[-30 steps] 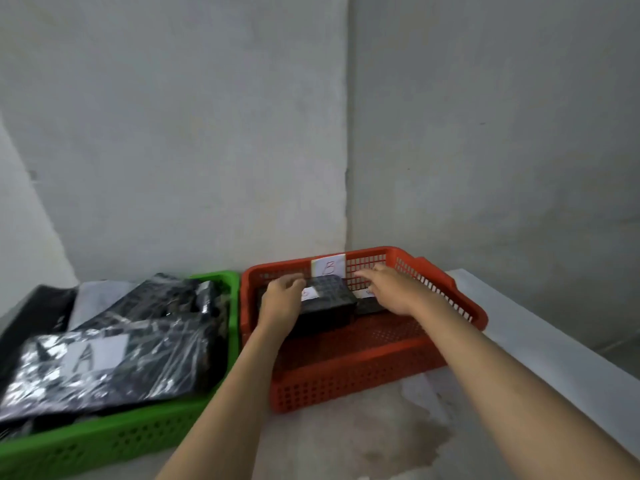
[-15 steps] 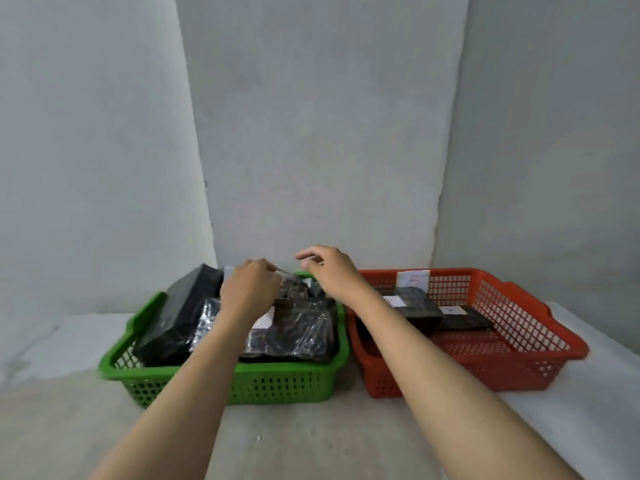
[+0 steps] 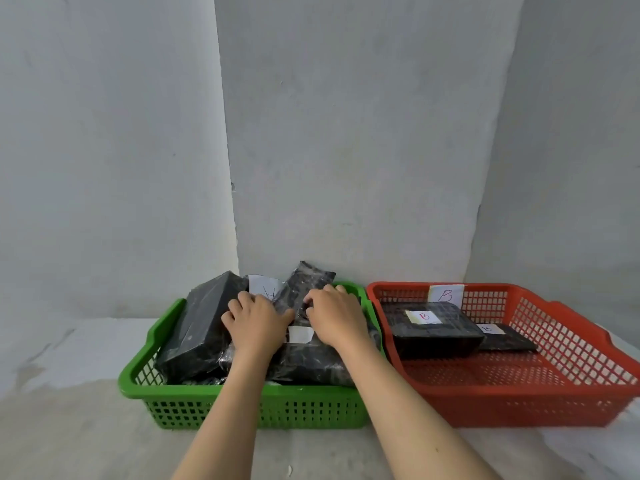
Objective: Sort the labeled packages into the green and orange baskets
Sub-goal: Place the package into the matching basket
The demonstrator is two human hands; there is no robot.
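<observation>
Both hands in the green basket, digging through the shiny wrapped packs

Our left hand [image 3: 254,322] and right hand [image 3: 334,318] sit side by side on the pile in the green basket [image 3: 242,407], fingers curled down over the crinkly wrapped package [image 3: 311,363] under them; we can't tell if either has a real grip or is just pressing. That film looks slick and baggy, so we'd guess it slides if pinched by the wrap alone, so better to take the pack by its edges. The black box [image 3: 199,327] just left of our left hand leans on the rim, looks stiff and probably heavier, so grab it across the short sides. Off to the right of our right hand, the orange basket [image 3: 519,403] holds two flat packs tagged B [image 3: 429,329].
</observation>
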